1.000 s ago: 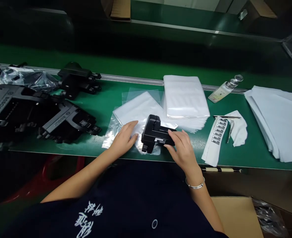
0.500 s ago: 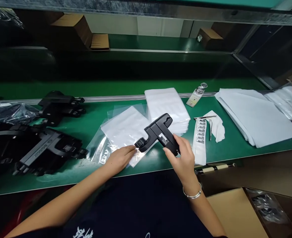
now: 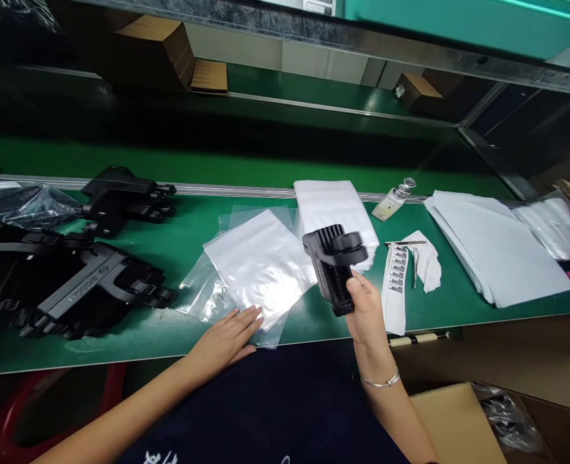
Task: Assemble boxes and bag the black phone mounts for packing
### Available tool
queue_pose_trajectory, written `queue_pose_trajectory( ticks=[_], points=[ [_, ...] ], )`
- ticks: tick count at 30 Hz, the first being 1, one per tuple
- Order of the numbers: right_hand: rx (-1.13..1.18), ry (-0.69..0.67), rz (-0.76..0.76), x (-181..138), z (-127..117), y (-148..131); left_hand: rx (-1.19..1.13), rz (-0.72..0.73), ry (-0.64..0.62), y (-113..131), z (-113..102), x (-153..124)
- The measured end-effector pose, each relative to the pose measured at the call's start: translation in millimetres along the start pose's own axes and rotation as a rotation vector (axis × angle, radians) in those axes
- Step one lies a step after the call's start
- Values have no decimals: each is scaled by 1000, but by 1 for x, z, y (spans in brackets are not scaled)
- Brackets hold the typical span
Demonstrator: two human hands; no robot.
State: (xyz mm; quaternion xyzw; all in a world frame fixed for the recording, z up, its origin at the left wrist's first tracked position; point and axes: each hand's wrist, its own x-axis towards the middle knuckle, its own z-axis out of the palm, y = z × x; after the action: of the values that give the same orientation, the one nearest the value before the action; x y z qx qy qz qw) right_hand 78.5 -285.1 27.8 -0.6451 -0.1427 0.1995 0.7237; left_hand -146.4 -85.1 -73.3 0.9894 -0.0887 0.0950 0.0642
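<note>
My right hand grips a black plastic part by its lower right side, fingers wrapped round it. The part is held up above the bench with a ribbed knob-like end on top and pale lettering on its left side. My left hand lies flat, fingers stretched out, on the lower edge of a white sheet among clear plastic bags. Behind the black part stands a thick stack of white sheets or bags, partly hidden by it.
Several black plastic assemblies lie on the green bench at left. Toward the right are a small bottle, a label strip, tweezers and large white sheets. An open cardboard box stands below.
My right hand has turned the black part more upright, so its ribbed end now faces up. My left hand has come away from the part and flattened onto the sheet.
</note>
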Motion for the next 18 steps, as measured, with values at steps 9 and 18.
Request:
queue_pose_trajectory(
  ticks=[9,18],
  points=[
    [153,-67,142,3,20,-12,-70,139,14,-11,-5,-47],
    [104,-85,151,3,32,-13,-264,-283,283,-15,-22,2]
  ],
)
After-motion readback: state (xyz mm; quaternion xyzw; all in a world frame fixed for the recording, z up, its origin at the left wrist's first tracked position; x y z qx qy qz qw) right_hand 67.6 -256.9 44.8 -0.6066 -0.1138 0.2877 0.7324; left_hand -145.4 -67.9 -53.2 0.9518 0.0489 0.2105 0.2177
